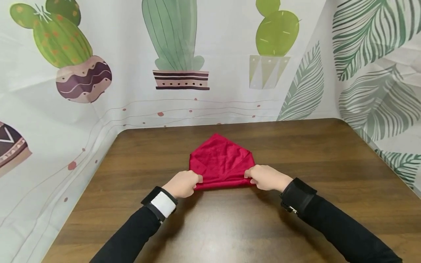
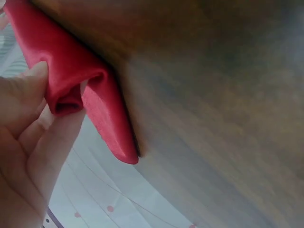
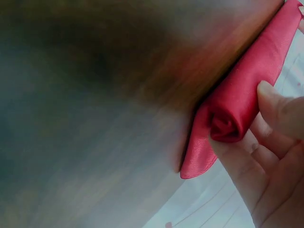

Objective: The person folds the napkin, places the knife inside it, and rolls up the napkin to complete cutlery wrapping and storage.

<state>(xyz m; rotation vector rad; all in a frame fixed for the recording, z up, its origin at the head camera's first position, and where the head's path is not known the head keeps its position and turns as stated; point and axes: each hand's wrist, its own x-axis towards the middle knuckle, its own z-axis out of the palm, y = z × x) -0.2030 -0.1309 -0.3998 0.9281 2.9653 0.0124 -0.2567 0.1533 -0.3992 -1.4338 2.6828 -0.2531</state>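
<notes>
A red cloth (image 1: 222, 159) lies on the table, its far end folded to a point and its near edge rolled into a narrow tube. At the left end of the roll, my left hand (image 1: 185, 183) pinches the fabric between thumb and fingers. My right hand (image 1: 268, 177) grips the opposite end in the same way. In the left wrist view the rolled end (image 2: 69, 102) shows loose layers, with a flap hanging beside it. A tighter spiral (image 3: 225, 127) appears at the right end in the right wrist view. Some fingers are hidden beneath the cloth.
The brown wooden table (image 1: 223, 223) has rounded far corners. Behind it and along its sides hangs a white curtain (image 1: 230, 106) printed with cacti and leaves. Black bands sit on both wrists, the left one with a white patch (image 1: 163, 204).
</notes>
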